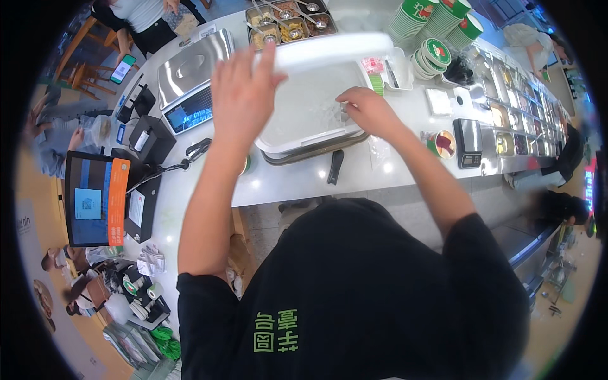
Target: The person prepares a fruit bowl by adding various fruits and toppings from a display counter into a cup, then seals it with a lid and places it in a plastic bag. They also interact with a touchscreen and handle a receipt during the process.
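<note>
A broad translucent white tub point(304, 107) with a pale rim stands on the counter before me. Along its far side, a thick white lid-like edge point(335, 50) is raised and smeared by motion. My left hand point(244, 95) is at the near left end of that edge, its fingers pointing away and blurred; whether it grips the edge is unclear. Over the tub's right part, my right hand point(372, 114) has thumb and finger pinched together at a small greyish thing too hidden to name. A metal rim point(310, 156) shows beneath the tub.
Topping trays with spoons point(291, 28) stand beyond the tub. Stacked paper cups point(415, 25), a kitchen scale point(468, 144) and ingredient trays point(516, 95) are right. A black-handled tool point(335, 167) lies nearby. Left are a register screen point(92, 199), a metal-lidded box point(193, 66) and people across the counter.
</note>
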The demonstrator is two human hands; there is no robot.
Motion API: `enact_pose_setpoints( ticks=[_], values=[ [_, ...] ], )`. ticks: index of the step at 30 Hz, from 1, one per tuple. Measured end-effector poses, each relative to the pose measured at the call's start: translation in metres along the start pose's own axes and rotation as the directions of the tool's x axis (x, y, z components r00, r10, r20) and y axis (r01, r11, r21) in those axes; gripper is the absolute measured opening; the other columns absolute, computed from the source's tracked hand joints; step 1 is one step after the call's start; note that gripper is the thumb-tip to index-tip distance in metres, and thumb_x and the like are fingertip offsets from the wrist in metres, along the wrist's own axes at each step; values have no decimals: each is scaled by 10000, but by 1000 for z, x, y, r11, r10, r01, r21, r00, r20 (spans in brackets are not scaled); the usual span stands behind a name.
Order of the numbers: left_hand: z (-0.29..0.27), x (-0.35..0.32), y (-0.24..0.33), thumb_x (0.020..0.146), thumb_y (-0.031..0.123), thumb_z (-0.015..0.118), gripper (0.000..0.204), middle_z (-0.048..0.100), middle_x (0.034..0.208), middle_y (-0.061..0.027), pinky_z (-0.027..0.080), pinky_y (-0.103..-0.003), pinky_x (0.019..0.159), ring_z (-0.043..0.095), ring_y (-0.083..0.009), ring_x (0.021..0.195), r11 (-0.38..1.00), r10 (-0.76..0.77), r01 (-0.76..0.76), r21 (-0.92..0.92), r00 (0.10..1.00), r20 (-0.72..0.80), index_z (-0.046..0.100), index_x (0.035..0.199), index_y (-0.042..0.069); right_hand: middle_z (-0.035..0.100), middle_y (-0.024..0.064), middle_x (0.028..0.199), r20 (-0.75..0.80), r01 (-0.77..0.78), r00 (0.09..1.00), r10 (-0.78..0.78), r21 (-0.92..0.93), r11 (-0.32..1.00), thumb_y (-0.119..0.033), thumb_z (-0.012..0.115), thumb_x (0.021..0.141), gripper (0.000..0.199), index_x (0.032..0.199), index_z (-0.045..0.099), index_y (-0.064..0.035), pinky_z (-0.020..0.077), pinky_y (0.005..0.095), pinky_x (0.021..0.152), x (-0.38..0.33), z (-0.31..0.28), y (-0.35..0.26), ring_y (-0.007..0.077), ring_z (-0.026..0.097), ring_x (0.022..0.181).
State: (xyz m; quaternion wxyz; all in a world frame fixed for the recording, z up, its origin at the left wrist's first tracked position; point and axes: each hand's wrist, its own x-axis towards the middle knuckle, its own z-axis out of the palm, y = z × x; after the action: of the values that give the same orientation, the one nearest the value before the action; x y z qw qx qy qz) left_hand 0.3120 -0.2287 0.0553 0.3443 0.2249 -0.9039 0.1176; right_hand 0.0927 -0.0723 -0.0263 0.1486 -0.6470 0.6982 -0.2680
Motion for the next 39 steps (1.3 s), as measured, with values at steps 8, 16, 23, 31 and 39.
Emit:
enact_pose_setpoints(
  ticks=[8, 16, 23, 31, 39],
  values=[
    [31, 73, -47, 892, 272, 654, 415, 629, 1167, -121, 440, -452, 927, 565, -315, 1112, 993, 36, -41, -114, 998, -45, 592, 1262, 95, 722, 110, 895, 716, 420, 652, 251, -616, 667, -104, 592, 815, 161, 874, 738, -71, 451, 415, 838, 62, 42, 43, 269, 674, 877],
    [-14, 90, -52, 899, 285, 618, 430, 603, 1162, -185, 434, -447, 949, 553, -363, 1101, 971, -144, 157, -182, 986, 81, 571, 1245, 34, 698, 134, 847, 593, 419, 805, -5, -562, 713, -56, 565, 809, 154, 873, 705, -44, 550, 432, 704, 87, -20, 15, 301, 690, 807],
    [3, 103, -58, 907, 282, 607, 418, 602, 1146, -186, 424, -458, 953, 549, -370, 1098, 973, -101, 112, -201, 993, 64, 570, 1241, 33, 636, 111, 988, 588, 385, 788, -182, -239, 892, -116, 582, 861, 128, 960, 637, -58, 517, 423, 767, 109, 85, 83, 309, 637, 925],
    [-1, 107, -61, 918, 293, 590, 417, 601, 1117, -186, 424, -467, 942, 549, -381, 1069, 967, -150, 176, -182, 978, 146, 567, 1252, 45, 657, 141, 1014, 625, 227, 766, -152, -41, 973, -215, 605, 902, 231, 1054, 666, -53, 492, 431, 801, 111, 97, 89, 338, 622, 929],
    [-4, 108, -60, 926, 312, 575, 435, 601, 1131, -188, 420, -469, 961, 544, -385, 1099, 959, -164, 198, -205, 972, 168, 554, 1270, 46, 699, 91, 924, 733, -262, 676, 76, 143, 954, -140, 629, 880, 259, 1111, 681, -35, 489, 333, 794, 113, 74, 83, 202, 629, 834]
  ],
)
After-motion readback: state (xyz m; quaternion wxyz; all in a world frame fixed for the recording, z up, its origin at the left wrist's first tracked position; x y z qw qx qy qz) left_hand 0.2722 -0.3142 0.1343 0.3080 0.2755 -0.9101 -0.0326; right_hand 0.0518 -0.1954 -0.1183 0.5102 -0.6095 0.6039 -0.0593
